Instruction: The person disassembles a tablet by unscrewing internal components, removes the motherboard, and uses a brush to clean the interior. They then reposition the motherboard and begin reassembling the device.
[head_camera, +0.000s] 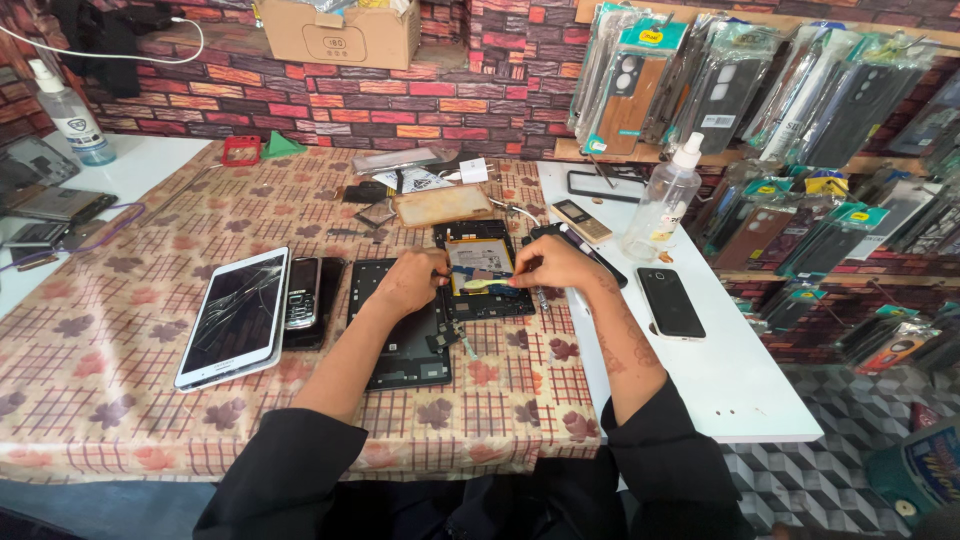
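Opened black tablet body (487, 268), circuitry bare: left hand (412, 282) steadies its left edge, grip unclear; right hand (553, 264) pinches a yellow-tipped tool (487, 285) over it. A slip could tear a ribbon.

The left hand (412, 283) covers the left edge of the opened tablet (487, 275), and the right hand (552, 264) hides its right edge, so what the fingertips pinch there is too small to tell (a yellowish sliver shows between them). The cardboard box (342, 32) is cut off by the top edge, and the devices (45, 200) at far left run off the frame. The black frame (405, 340) is partly hidden under the left forearm.
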